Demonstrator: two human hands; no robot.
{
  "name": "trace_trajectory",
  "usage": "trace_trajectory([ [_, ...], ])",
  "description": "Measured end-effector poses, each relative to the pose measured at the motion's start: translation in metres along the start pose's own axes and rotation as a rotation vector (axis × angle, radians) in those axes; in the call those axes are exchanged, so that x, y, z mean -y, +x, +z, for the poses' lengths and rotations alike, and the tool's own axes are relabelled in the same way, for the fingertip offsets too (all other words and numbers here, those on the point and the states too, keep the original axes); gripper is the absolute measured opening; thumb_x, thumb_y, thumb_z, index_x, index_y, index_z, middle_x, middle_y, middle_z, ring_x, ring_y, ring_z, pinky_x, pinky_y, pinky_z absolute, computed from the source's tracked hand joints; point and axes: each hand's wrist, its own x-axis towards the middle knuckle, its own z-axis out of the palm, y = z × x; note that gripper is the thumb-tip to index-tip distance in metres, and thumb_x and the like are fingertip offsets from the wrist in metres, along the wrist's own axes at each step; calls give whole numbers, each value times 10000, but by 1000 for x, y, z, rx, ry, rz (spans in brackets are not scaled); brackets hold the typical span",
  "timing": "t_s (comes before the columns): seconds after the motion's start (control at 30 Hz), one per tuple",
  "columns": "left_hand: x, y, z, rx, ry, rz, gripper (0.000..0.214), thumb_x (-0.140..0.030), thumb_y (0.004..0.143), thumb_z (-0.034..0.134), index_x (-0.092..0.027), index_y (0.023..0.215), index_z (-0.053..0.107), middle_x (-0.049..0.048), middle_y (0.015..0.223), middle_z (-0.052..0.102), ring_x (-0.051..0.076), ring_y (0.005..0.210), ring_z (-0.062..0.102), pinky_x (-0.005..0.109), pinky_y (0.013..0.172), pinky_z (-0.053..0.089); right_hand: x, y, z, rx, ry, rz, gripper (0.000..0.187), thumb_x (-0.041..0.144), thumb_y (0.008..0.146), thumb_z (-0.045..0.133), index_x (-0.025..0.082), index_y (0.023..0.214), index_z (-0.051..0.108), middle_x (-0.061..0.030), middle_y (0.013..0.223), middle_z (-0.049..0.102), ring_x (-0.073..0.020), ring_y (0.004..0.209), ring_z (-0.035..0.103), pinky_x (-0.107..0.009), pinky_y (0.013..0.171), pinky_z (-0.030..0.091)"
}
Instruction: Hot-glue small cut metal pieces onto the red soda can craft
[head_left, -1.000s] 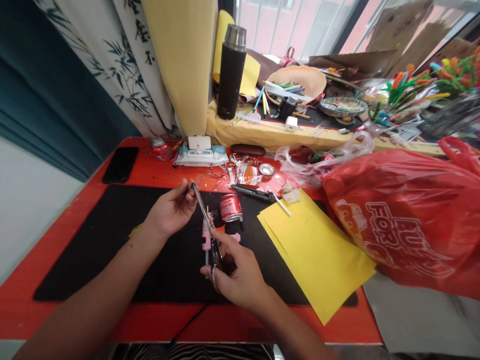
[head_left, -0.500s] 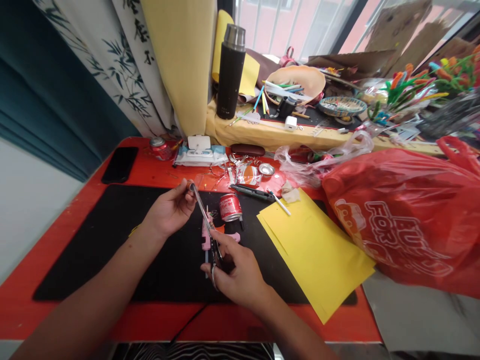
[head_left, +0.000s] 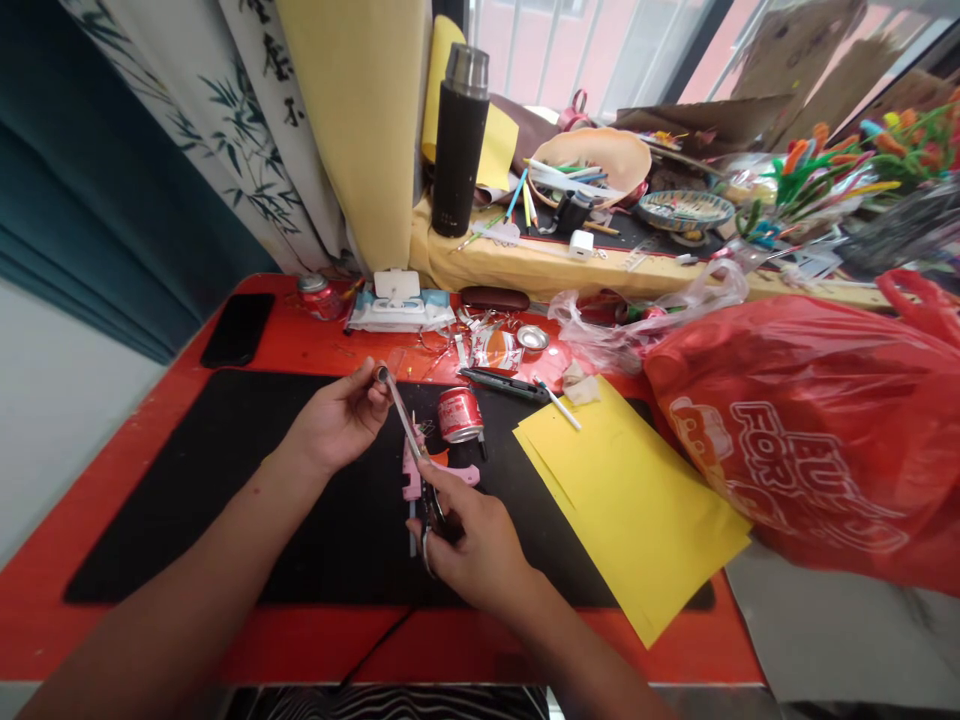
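Note:
My left hand pinches a small curled piece, shiny inside and orange-brown outside, perhaps a strip of can metal. In my right hand is a pair of scissors, the handle loops around my fingers. Its long blades point up and left, and their tips touch or lie inside the curled piece; I cannot tell which. Under the scissors a pink glue gun lies on the black mat, partly covered by my right hand. Just beyond it sits a cut red can.
Yellow paper sheets and a red plastic bag lie to the right. Behind the mat are a box cutter, a white pen, a wipes pack and metal scraps. A black phone rests at left, a thermos on the sill.
Both hands hold nearly the same pose. The curled piece has turned slightly at the scissor tips, its opening facing me a little more.

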Motion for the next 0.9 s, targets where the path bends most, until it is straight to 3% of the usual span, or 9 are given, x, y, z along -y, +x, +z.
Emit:
trace_trajectory([
  [0.63, -2, 5, -11, 59, -7, -95, 495, -154, 1176, 409, -97, 834, 762, 118, 719, 750, 110, 505, 699, 117, 457, 589, 0, -2, -4, 31, -49, 18, 680, 320, 954, 806, 268, 1606, 624, -24, 965, 863, -189, 665, 739, -279, 716, 611],
  [0.9, -5, 1, -8, 47, 24, -119, 573, -167, 1192, 335, -77, 783, 727, 128, 718, 705, 89, 472, 667, 98, 447, 559, -3, -3, -5, 60, -75, -21, 657, 267, 969, 765, 239, 1609, 621, -85, 1204, 883, -232, 880, 847, -299, 841, 663],
])
